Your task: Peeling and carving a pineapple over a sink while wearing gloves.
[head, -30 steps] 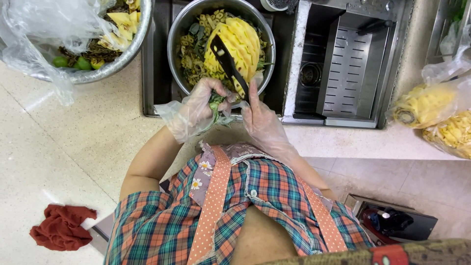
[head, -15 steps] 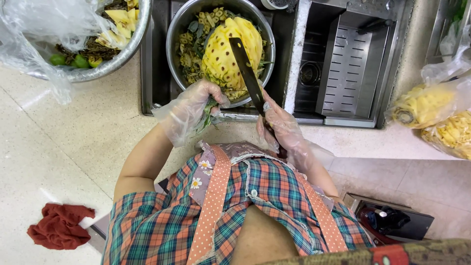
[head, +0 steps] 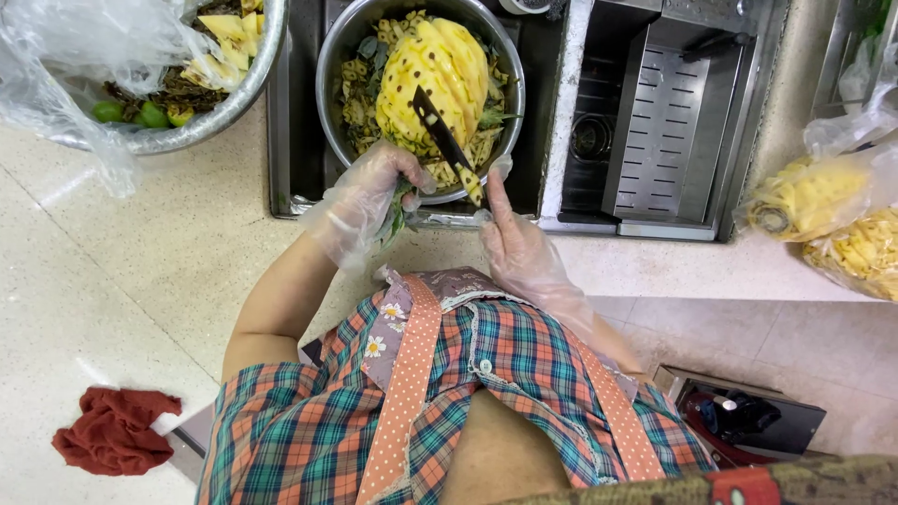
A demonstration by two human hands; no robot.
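Left hand [head: 367, 201], clear glove, grip closed round leafy crown at near rim of steel bowl [head: 329, 84]; forearm bare, bent toward bowl. Right hand [head: 520, 251], gloved, grip on knife handle, index finger extended, at bowl's near-right rim.

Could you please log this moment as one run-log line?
left hand: grips pineapple crown | right hand: holds knife on pineapple | over steel bowl

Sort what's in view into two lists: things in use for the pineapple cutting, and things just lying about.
In use:
left hand gripping the leafy crown
peeled pineapple
knife in right hand
steel bowl of peelings

Lying about:
red cloth
second bowl with limes
bagged pineapples
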